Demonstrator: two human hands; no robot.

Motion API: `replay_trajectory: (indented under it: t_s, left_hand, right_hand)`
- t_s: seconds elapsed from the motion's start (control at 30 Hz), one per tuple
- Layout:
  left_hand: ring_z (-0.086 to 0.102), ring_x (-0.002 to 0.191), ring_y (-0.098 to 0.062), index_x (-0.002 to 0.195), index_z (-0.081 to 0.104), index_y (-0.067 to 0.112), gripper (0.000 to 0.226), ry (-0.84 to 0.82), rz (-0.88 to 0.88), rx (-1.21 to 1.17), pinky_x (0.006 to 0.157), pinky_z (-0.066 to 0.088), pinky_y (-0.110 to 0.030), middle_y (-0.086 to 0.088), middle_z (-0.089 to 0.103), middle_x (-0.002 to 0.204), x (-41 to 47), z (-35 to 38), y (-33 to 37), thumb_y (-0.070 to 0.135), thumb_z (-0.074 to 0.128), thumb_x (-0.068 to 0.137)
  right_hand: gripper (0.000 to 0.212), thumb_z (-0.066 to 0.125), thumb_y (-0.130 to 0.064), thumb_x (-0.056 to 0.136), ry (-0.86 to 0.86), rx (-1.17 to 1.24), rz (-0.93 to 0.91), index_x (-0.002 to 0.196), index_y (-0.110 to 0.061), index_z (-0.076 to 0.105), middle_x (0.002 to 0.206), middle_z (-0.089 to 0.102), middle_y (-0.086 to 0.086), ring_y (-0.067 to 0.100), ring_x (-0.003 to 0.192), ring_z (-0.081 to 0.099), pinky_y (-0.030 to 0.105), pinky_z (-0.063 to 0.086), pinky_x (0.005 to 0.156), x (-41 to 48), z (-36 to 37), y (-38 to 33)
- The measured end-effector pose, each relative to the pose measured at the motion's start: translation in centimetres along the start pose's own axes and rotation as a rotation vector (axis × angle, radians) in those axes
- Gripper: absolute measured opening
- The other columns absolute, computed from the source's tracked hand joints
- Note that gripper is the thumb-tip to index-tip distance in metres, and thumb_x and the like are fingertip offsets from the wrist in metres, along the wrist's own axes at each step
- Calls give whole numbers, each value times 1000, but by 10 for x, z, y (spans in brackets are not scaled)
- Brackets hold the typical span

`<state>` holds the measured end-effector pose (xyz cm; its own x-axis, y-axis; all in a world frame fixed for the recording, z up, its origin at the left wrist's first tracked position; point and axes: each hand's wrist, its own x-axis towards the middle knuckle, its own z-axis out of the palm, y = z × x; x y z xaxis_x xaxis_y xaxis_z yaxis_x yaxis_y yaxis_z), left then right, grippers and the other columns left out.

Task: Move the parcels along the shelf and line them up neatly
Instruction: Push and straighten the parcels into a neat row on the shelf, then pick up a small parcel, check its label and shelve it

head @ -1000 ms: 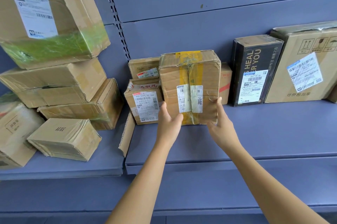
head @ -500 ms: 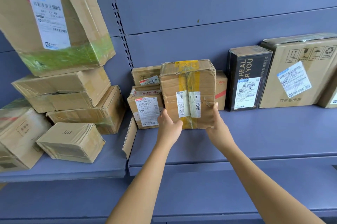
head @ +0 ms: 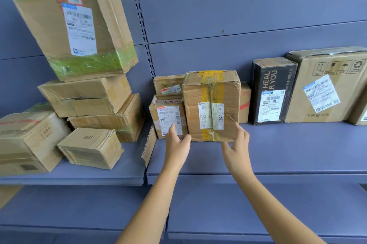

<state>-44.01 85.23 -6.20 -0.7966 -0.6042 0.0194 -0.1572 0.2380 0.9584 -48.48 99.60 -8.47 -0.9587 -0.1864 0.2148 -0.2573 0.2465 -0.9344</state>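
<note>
**Both hands at the foot of the yellow-taped parcel**

Head view: the yellow-taped parcel (head: 211,104) stands upright at the centre of the frame on the blue shelf (head: 288,148), its long axis vertical and its labelled face toward the camera. The left hand (head: 177,144) is at its lower left corner, fingers spread and relaxed, with one finger lying over the front of the small labelled parcel (head: 168,116) just beside it. The right hand (head: 237,145) is at the lower right corner, fingers straight along the edge and thumb apart below. Neither hand is clamped on the box, and whether either actually touches it cannot be told.

The parcel lies straight ahead of and between the two hands, about equally near each. To its right, across a gap, stand a black box (head: 272,90) and a large carton (head: 325,85). A sideways slide would likely close that gap.

Every parcel is sealed, so the contents are hidden. A leaning stack (head: 85,94) fills the left of the frame.
</note>
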Motion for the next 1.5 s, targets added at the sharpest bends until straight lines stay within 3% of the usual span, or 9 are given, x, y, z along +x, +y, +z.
replay_trajectory:
  t_s: [0.07, 0.17, 0.3, 0.5, 0.83, 1.1, 1.27, 1.4, 1.5]
  left_hand:
    - [39, 133, -15, 147, 27, 22, 69, 31, 2, -39, 110, 35, -37, 5, 37, 146, -7, -11, -5, 23, 50, 81]
    - [42, 130, -14, 141, 35, 19, 54, 91, 13, -85, 107, 36, -32, 7, 44, 136, -22, -38, -4, 6, 47, 90]
    - [43, 126, -9, 141, 36, 16, 48, 184, 9, -45, 102, 35, -24, 9, 42, 132, -39, -88, -8, 8, 46, 95]
    - [49, 108, 0, 134, 42, 15, 40, 360, -48, -25, 77, 36, -4, 12, 50, 120, -69, -169, -19, 7, 44, 96]
    - [46, 104, 1, 135, 43, 20, 40, 452, -46, 3, 85, 35, -16, 8, 45, 134, -117, -286, -46, 12, 46, 96]
    - [43, 92, 13, 136, 42, 20, 40, 525, -35, 37, 69, 34, -6, 6, 43, 137, -146, -380, -71, 13, 45, 97]
    - [43, 93, 14, 134, 43, 21, 39, 537, -32, 17, 76, 33, -8, 6, 44, 136, -149, -411, -85, 11, 45, 96]
    - [46, 98, 8, 131, 45, 22, 38, 552, -32, -20, 92, 38, -23, 5, 45, 135, -142, -426, -96, 11, 46, 95]
    - [46, 101, 3, 132, 44, 22, 39, 546, -49, -27, 92, 37, -23, 6, 44, 135, -130, -435, -103, 11, 45, 95]
  right_hand:
    - [62, 46, -3, 91, -44, -50, -8, 148, -18, 25, 150, 25, 3, 21, 137, 25, 42, 27, 113, -9, 17, -5]
    - [61, 46, -3, 91, -135, -48, -54, 147, -16, 27, 151, 26, 3, 20, 140, 19, 41, 23, 113, -23, 46, -18]
    - [58, 46, -5, 92, -296, -11, -138, 146, -16, 28, 150, 26, 3, 21, 140, 19, 42, 24, 114, -41, 87, -42]
    - [54, 49, -6, 92, -471, 96, -234, 142, -16, 34, 144, 30, 1, 22, 135, 23, 38, 24, 112, -74, 143, -87]
    - [54, 50, -7, 93, -634, 100, -320, 143, -12, 32, 143, 29, 5, 20, 137, 23, 26, 23, 105, -150, 224, -142]
    - [55, 50, -8, 94, -720, 83, -370, 145, -15, 31, 146, 27, 1, 16, 136, 26, 15, 25, 91, -201, 295, -180]
    - [56, 51, -10, 93, -757, 53, -394, 144, -18, 31, 144, 28, -1, 17, 136, 26, 22, 24, 98, -220, 327, -191]
    - [56, 51, -12, 93, -791, 27, -397, 144, -18, 31, 145, 28, -1, 18, 138, 25, 30, 29, 106, -222, 348, -195]
    - [55, 51, -11, 92, -799, 21, -418, 144, -16, 32, 144, 29, 0, 17, 138, 26, 23, 25, 102, -215, 366, -196]
